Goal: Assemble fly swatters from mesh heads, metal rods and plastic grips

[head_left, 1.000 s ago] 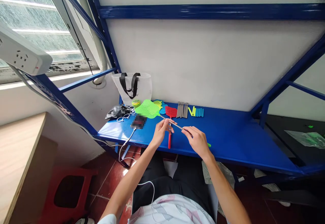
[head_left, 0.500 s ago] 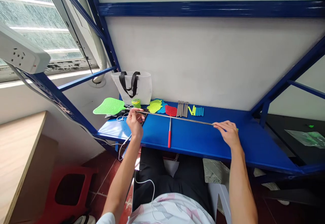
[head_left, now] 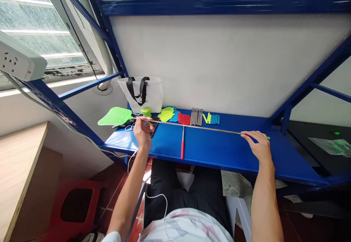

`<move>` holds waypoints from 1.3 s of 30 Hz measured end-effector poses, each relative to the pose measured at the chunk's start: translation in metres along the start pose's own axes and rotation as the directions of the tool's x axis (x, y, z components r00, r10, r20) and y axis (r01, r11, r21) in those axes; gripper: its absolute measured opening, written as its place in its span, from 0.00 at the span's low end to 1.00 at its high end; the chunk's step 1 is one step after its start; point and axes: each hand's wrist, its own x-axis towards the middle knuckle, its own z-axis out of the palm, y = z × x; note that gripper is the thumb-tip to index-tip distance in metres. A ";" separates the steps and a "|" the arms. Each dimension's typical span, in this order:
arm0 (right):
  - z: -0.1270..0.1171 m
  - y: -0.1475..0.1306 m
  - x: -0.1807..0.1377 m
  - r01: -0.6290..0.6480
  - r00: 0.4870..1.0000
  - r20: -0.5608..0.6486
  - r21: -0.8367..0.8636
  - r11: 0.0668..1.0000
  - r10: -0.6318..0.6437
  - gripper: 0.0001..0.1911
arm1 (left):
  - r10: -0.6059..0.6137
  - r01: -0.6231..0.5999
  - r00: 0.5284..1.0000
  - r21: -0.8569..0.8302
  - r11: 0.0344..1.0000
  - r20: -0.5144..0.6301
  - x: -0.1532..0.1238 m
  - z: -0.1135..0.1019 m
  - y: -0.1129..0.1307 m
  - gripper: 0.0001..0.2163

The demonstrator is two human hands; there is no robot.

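Observation:
I hold a green fly swatter (head_left: 115, 116) stretched out over the blue shelf (head_left: 225, 154). Its thin telescopic metal rod (head_left: 197, 127) runs from left to right between my hands. My left hand (head_left: 143, 129) pinches the rod close to the green mesh head. My right hand (head_left: 259, 146) is closed round the green handle end at the right. A red fly swatter (head_left: 182, 134) lies on the shelf below the rod, its handle pointing toward me.
At the back of the shelf stand a white bag with black handles (head_left: 142, 92), a small green roll (head_left: 146, 111), yellow and blue swatter heads (head_left: 168, 114), several metal rods (head_left: 196, 116) and coloured handle sleeves (head_left: 212, 118). Scissors (head_left: 128, 127) lie at the left. A power strip (head_left: 19, 60) hangs upper left.
My hands have moved far apart, drawing the rod out to full length. The green head swung from the shelf's middle out past its left edge.

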 end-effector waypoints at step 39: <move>-0.010 -0.212 0.033 0.213 0.973 -0.007 -0.359 0.909 -0.231 0.14 | -0.232 0.232 0.973 -0.054 0.971 0.000 -0.089 0.032 -0.054 0.26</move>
